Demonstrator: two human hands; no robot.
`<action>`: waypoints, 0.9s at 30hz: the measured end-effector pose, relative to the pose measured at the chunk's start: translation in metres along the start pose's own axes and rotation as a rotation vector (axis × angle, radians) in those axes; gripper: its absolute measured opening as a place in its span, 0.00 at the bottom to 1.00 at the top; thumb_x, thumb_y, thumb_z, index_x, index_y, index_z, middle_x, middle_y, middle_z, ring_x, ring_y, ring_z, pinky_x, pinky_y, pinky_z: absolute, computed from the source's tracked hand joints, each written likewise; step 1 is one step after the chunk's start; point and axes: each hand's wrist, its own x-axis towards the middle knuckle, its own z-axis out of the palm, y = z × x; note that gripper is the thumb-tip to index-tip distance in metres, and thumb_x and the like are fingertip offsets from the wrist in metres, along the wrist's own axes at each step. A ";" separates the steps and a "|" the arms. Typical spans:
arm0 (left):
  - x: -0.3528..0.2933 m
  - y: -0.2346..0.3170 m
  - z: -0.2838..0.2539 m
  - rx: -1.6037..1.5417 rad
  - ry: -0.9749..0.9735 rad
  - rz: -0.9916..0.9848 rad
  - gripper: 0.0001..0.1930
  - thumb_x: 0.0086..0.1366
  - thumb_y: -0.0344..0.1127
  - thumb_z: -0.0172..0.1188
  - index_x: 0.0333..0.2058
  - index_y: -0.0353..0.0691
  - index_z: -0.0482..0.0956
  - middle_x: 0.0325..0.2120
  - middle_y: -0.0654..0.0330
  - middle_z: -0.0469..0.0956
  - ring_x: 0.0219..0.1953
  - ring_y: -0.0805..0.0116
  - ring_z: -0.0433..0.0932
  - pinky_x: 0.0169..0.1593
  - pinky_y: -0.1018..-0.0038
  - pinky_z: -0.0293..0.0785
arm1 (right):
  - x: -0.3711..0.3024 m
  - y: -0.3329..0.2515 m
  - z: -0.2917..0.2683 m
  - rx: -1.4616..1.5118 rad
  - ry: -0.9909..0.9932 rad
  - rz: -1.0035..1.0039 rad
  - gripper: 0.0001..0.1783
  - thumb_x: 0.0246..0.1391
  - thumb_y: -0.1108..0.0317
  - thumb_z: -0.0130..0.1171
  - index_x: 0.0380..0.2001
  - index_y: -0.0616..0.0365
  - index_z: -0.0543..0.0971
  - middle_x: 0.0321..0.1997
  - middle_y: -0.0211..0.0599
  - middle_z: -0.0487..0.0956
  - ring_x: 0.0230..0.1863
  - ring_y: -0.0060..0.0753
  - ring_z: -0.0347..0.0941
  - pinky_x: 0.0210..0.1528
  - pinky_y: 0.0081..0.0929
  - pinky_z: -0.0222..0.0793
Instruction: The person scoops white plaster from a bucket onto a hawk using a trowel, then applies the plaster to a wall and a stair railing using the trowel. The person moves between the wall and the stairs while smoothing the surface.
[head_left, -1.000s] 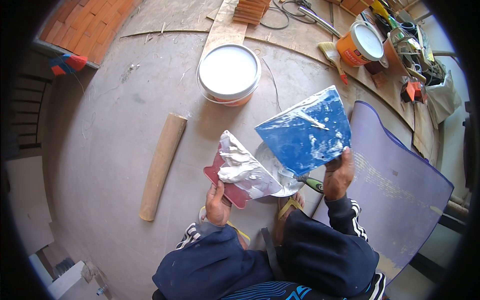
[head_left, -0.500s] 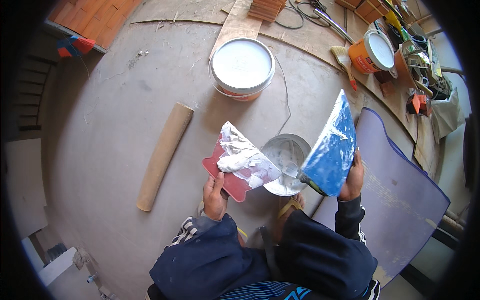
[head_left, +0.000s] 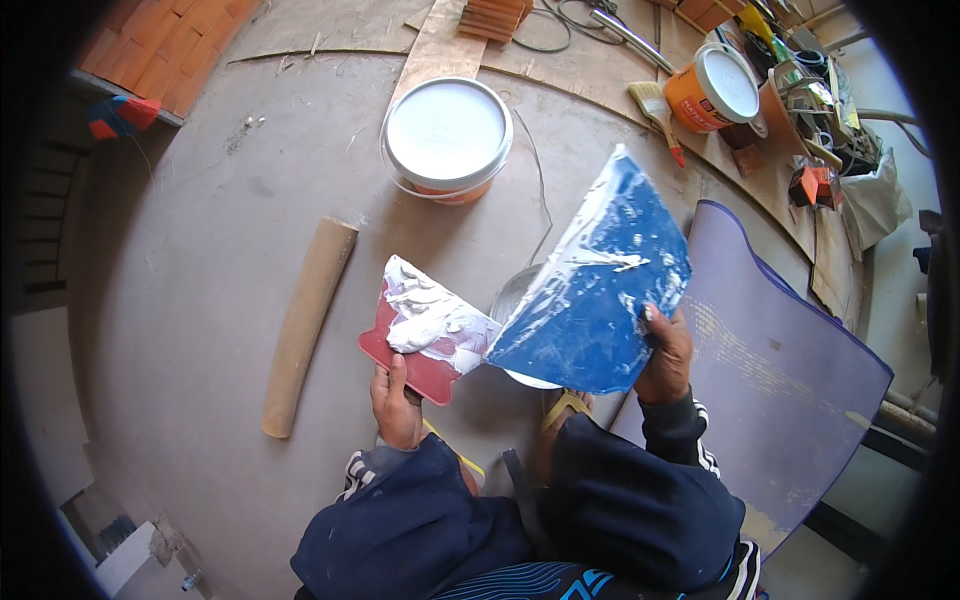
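Two scrapers [head_left: 600, 310] edge-by-edge, open floor [head_left: 200, 280] leftward

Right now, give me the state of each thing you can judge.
Red spreader: held, smeared with white paste
Left hand: closed on red spreader
Blue spreader: held, streaked white
Right hand: closed on blue spreader
Near bucket: upright, lidded
Far bucket: lidded
Brown tube: lying on floor
Purple mat: spread out

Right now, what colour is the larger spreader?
The larger spreader is blue, smeared with white; best seen in the head view.
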 end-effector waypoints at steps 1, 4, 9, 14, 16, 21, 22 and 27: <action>0.001 -0.004 0.002 -0.001 -0.008 -0.006 0.20 0.70 0.34 0.42 0.58 0.31 0.58 0.51 0.54 0.68 0.50 0.67 0.70 0.52 0.70 0.68 | 0.002 -0.001 -0.001 0.002 0.014 0.038 0.23 0.54 0.71 0.55 0.53 0.62 0.66 0.48 0.39 0.74 0.47 0.31 0.73 0.50 0.30 0.70; 0.003 -0.005 -0.004 0.033 -0.019 -0.010 0.21 0.70 0.34 0.42 0.58 0.31 0.57 0.52 0.53 0.66 0.52 0.65 0.68 0.54 0.68 0.65 | 0.009 0.005 -0.004 -0.101 0.057 0.041 0.22 0.54 0.71 0.56 0.52 0.63 0.66 0.45 0.38 0.75 0.43 0.28 0.74 0.47 0.25 0.70; 0.002 -0.004 -0.011 0.088 -0.014 0.029 0.21 0.70 0.35 0.43 0.58 0.32 0.57 0.53 0.54 0.65 0.54 0.65 0.67 0.57 0.67 0.63 | 0.008 -0.016 0.007 -0.685 0.054 -0.177 0.17 0.55 0.70 0.56 0.47 0.64 0.71 0.40 0.36 0.78 0.39 0.27 0.74 0.45 0.24 0.69; 0.007 -0.003 -0.021 0.347 0.047 0.153 0.15 0.69 0.37 0.47 0.47 0.31 0.71 0.37 0.62 0.75 0.37 0.78 0.70 0.42 0.80 0.67 | 0.000 -0.057 0.034 -1.421 -0.390 -0.358 0.15 0.49 0.77 0.56 0.42 0.65 0.73 0.33 0.48 0.78 0.34 0.46 0.76 0.38 0.32 0.69; 0.011 0.000 -0.017 0.444 0.080 0.206 0.13 0.68 0.37 0.48 0.39 0.32 0.74 0.27 0.66 0.74 0.29 0.82 0.67 0.33 0.81 0.65 | 0.000 -0.060 0.051 -1.507 -0.566 -0.302 0.19 0.44 0.79 0.56 0.43 0.64 0.72 0.34 0.53 0.76 0.34 0.57 0.73 0.36 0.36 0.70; 0.015 0.013 -0.022 0.594 0.034 0.213 0.14 0.69 0.38 0.47 0.33 0.32 0.74 0.18 0.69 0.68 0.22 0.83 0.61 0.26 0.80 0.61 | 0.007 -0.046 0.097 -1.568 -0.749 -0.252 0.20 0.44 0.79 0.57 0.44 0.62 0.72 0.35 0.52 0.76 0.34 0.58 0.73 0.36 0.38 0.69; 0.016 0.014 -0.021 0.580 0.034 0.216 0.15 0.69 0.39 0.47 0.33 0.32 0.74 0.17 0.69 0.67 0.22 0.82 0.60 0.26 0.80 0.60 | 0.008 -0.043 0.102 -1.570 -0.774 -0.252 0.20 0.43 0.79 0.57 0.44 0.62 0.72 0.35 0.52 0.76 0.34 0.58 0.73 0.36 0.39 0.69; 0.018 0.029 -0.019 0.675 0.011 0.194 0.18 0.70 0.42 0.43 0.31 0.32 0.73 0.16 0.68 0.65 0.21 0.81 0.59 0.25 0.78 0.59 | 0.010 -0.025 0.096 -1.554 -0.748 -0.194 0.20 0.43 0.78 0.58 0.44 0.62 0.72 0.35 0.53 0.76 0.35 0.58 0.73 0.36 0.39 0.70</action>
